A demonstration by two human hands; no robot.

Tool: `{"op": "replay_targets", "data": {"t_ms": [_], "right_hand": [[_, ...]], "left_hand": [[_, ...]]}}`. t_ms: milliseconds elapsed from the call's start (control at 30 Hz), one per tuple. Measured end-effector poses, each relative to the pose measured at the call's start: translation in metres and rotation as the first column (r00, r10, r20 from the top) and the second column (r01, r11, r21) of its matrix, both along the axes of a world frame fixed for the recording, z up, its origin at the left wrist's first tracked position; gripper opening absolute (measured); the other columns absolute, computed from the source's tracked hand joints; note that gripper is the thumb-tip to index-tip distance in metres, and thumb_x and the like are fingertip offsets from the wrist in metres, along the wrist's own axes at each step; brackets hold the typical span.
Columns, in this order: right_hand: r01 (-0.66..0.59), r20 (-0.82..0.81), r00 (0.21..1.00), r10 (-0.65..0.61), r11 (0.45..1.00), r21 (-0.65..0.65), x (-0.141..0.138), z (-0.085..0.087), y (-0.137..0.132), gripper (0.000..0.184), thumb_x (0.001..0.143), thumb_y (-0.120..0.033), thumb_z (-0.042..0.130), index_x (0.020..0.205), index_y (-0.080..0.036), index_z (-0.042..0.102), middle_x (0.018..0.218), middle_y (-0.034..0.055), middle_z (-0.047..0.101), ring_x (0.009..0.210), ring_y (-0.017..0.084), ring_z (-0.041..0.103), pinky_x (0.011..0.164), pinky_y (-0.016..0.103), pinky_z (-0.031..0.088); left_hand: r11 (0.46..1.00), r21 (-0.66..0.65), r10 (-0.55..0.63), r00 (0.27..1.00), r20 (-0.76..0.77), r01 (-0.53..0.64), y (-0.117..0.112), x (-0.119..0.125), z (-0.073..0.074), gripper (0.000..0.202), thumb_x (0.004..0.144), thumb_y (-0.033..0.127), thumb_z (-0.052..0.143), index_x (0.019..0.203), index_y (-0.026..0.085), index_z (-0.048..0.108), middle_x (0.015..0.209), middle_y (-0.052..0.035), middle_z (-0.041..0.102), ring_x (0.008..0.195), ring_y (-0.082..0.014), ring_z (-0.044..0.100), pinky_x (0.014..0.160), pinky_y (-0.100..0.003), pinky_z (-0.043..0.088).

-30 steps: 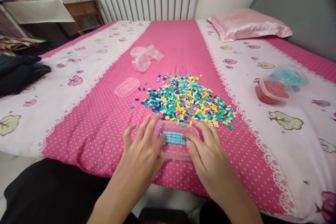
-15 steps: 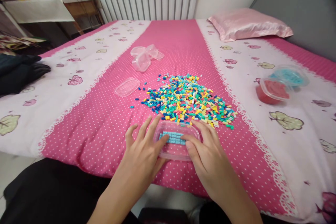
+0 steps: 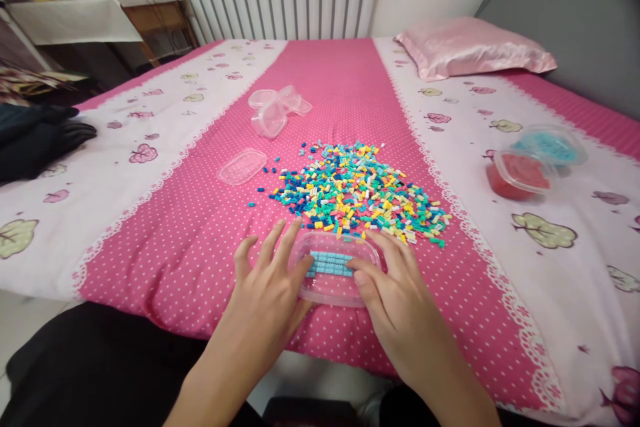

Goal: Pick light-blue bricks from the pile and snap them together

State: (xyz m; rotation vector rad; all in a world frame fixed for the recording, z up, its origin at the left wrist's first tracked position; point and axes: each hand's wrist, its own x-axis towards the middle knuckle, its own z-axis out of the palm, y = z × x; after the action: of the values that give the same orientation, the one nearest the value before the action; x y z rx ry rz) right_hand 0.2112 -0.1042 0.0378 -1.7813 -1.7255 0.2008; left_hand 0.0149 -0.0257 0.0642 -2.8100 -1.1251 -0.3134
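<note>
A clear plastic container (image 3: 334, 295) sits at the bed's near edge, with rows of small light-blue toy bricks (image 3: 331, 264) laid side by side inside. My left hand (image 3: 270, 283) is at its left side, fingers spread, with one fingertip at the left end of the rows. From the right, my right hand (image 3: 395, 273) reaches over the rim, its index fingertip at the right end of the bricks and its fingers stretched out. Just beyond the container lies a heap of mixed-colour bricks (image 3: 360, 190) in blue, yellow, green, white and red.
A clear lid (image 3: 243, 167) lies left of the heap, and several clear containers (image 3: 273, 113) are farther back. To the right stand a container of red pieces (image 3: 520, 175) and one of blue pieces (image 3: 553, 145). A pink pillow (image 3: 475, 50) rests at the back right.
My left hand has shifted slightly left, its fingertip drawing back to the left end of the light-blue rows. My right hand has hardly moved.
</note>
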Motion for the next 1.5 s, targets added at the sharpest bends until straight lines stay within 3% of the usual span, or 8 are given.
{"op": "replay_targets", "data": {"t_ms": [400, 633, 867, 1100, 1300, 1500], "right_hand": [[-0.008, -0.006, 1.0, 0.008, 1.0, 0.025, 0.0013, -0.0005, -0.0027, 0.036, 0.109, -0.03, 0.039, 0.109, -0.02, 0.073, 0.151, 0.0145, 0.05, 0.146, 0.031, 0.038, 0.12, 0.063, 0.039], [-0.024, -0.033, 0.999, 0.024, 1.0, 0.006, -0.0003, 0.0048, -0.0032, 0.039, 0.109, -0.029, 0.038, 0.094, -0.02, 0.073, 0.15, 0.0136, 0.051, 0.147, 0.031, 0.037, 0.122, 0.062, 0.036], [-0.029, -0.043, 0.999, 0.028, 0.999, -0.018, -0.0001, 0.0026, -0.0021, 0.042, 0.109, -0.031, 0.037, 0.095, -0.019, 0.075, 0.152, 0.0149, 0.049, 0.147, 0.032, 0.037, 0.121, 0.062, 0.037], [-0.041, -0.056, 0.998, 0.04, 0.999, -0.014, -0.0002, 0.0043, -0.0032, 0.04, 0.109, -0.03, 0.038, 0.096, -0.02, 0.074, 0.152, 0.0143, 0.048, 0.147, 0.031, 0.036, 0.122, 0.062, 0.037], [-0.052, -0.077, 0.996, 0.05, 0.998, -0.023, -0.0007, 0.006, -0.0033, 0.04, 0.109, -0.03, 0.037, 0.097, -0.019, 0.074, 0.151, 0.0143, 0.048, 0.147, 0.031, 0.036, 0.122, 0.061, 0.037], [-0.06, -0.077, 0.995, 0.057, 0.998, -0.03, -0.0006, 0.0053, -0.0022, 0.04, 0.109, -0.029, 0.037, 0.097, -0.019, 0.075, 0.151, 0.0144, 0.048, 0.147, 0.031, 0.036, 0.122, 0.061, 0.036]], "left_hand": [[1.0, -0.014, -0.012, 0.999, 0.04, 0.013, -0.0017, -0.003, 0.0025, 0.029, 0.092, 0.022, 0.066, 0.121, 0.024, 0.067, 0.165, -0.0187, 0.041, 0.148, -0.0401, 0.043, 0.114, -0.067, 0.027], [0.999, -0.034, -0.028, 0.998, 0.062, 0.03, -0.0027, -0.0047, 0.0049, 0.018, 0.092, 0.027, 0.071, 0.11, 0.027, 0.07, 0.164, -0.0167, 0.044, 0.148, -0.0397, 0.044, 0.113, -0.068, 0.026], [0.999, -0.03, -0.018, 0.999, 0.041, 0.02, -0.0023, -0.0027, 0.0013, 0.018, 0.092, 0.028, 0.071, 0.11, 0.027, 0.072, 0.162, -0.0172, 0.046, 0.147, -0.0411, 0.045, 0.113, -0.07, 0.028], [0.999, -0.038, -0.033, 0.996, 0.077, 0.036, -0.0033, -0.0057, 0.0046, 0.02, 0.093, 0.024, 0.069, 0.113, 0.027, 0.071, 0.161, -0.0182, 0.047, 0.147, -0.0417, 0.045, 0.112, -0.069, 0.027], [0.996, -0.068, -0.048, 0.992, 0.114, 0.056, -0.0017, -0.0055, 0.0067, 0.007, 0.093, 0.025, 0.071, 0.1, 0.024, 0.07, 0.161, -0.018, 0.048, 0.147, -0.0425, 0.045, 0.112, -0.07, 0.025], [0.995, -0.078, -0.046, 0.993, 0.113, 0.055, -0.0015, -0.0034, 0.0034, 0.011, 0.09, 0.021, 0.072, 0.101, 0.024, 0.071, 0.159, -0.0185, 0.05, 0.146, -0.043, 0.045, 0.112, -0.07, 0.024]]}}
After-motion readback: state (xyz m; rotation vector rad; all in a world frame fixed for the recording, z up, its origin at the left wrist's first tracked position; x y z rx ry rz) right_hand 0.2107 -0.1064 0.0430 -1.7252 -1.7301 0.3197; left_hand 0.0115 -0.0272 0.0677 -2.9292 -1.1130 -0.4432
